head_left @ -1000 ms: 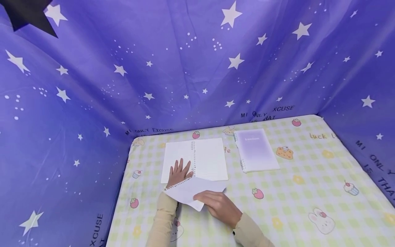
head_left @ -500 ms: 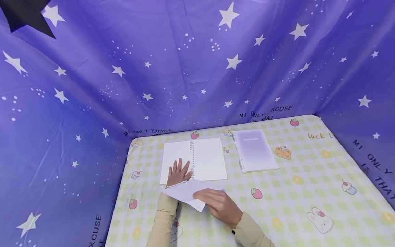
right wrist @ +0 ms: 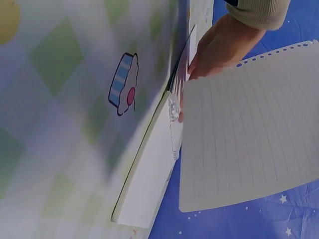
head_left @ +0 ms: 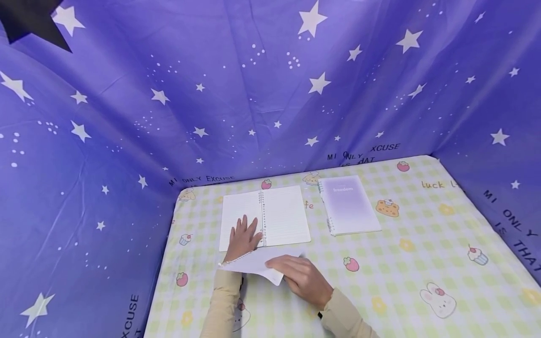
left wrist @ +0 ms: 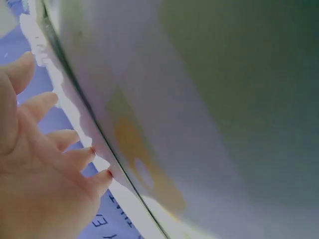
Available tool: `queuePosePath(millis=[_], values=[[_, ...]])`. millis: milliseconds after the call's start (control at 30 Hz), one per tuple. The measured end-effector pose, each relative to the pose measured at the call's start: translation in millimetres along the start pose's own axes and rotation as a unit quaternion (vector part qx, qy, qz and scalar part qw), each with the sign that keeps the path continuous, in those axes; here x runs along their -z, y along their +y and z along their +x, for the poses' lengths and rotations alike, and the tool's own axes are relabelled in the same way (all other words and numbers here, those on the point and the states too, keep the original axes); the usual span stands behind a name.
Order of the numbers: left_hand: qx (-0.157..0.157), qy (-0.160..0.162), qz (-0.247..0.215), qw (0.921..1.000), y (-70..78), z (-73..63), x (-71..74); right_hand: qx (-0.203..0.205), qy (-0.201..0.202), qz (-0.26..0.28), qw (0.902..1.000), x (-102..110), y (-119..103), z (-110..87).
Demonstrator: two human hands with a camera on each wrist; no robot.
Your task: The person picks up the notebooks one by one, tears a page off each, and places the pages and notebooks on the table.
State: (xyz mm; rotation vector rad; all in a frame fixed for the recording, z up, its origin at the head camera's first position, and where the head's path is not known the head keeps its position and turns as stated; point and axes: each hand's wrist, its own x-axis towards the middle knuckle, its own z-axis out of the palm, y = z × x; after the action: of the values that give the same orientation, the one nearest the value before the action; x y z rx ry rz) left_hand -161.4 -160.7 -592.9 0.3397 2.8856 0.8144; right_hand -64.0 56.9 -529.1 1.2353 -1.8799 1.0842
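My left hand (head_left: 243, 239) rests with spread fingers on the left page of an open spiral notebook (head_left: 285, 218), which lies flat with lined pages showing. Between thumb and fingers, my right hand (head_left: 302, 277) pinches a loose sheet of paper (head_left: 253, 262) over the left wrist. Small holes run along the sheet's left edge. In the right wrist view the lined sheet (right wrist: 244, 134) hangs in front of the notebook (right wrist: 147, 174) and part of the left hand (right wrist: 219, 47); the right hand is out of that view. Outstretched fingers of the left hand (left wrist: 45, 149) show in the left wrist view.
A closed purple spiral notebook (head_left: 351, 206) marked "freedom" lies right of the open one. Both are on a table with a green checked cloth (head_left: 397, 281). Blue star-patterned curtains (head_left: 253, 94) stand behind the table and at both sides.
The sheet in my right hand has tilted flatter, and its near corner has risen slightly. The right hand has moved up a little with it. The left hand stays on the page.
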Motion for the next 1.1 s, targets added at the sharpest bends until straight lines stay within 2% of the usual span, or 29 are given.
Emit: queuePosePath(millis=[167,267,333,400,600,700,833,967,1100], values=[[0.002,0.059,-0.062,0.9963,-2.6,-2.6,3.3,-0.01,0.01,-0.007,0.9999,3,4,1.1],[0.005,0.094,-0.102,0.9903,-1.8,-7.0,9.2,-0.018,0.013,-0.012,0.9997,3,5,1.3],[-0.005,0.114,-0.132,0.9847,0.6,-12.5,15.3,-0.025,0.014,-0.019,0.9994,4,6,1.1],[-0.017,0.121,-0.159,0.9797,3.4,-20.2,21.8,-0.037,0.015,-0.024,0.9989,4,6,0.8],[-0.055,0.087,-0.247,0.9636,5.7,-51.1,34.1,-0.067,0.017,-0.036,0.9969,5,7,0.4],[-0.059,0.061,-0.296,0.9515,4.3,-64.9,35.1,-0.078,0.02,-0.032,0.9962,5,8,0.3],[-0.047,0.03,-0.34,0.9388,5.3,-81.2,34.5,-0.097,0.023,-0.021,0.9948,7,9,0.3],[-0.033,0.019,-0.349,0.9362,9.9,-90.7,31.6,-0.111,0.025,-0.021,0.9932,8,10,0.2],[-0.017,0.031,-0.358,0.9331,15.5,-94.4,26.4,-0.119,0.031,-0.017,0.9922,8,11,1.2]])
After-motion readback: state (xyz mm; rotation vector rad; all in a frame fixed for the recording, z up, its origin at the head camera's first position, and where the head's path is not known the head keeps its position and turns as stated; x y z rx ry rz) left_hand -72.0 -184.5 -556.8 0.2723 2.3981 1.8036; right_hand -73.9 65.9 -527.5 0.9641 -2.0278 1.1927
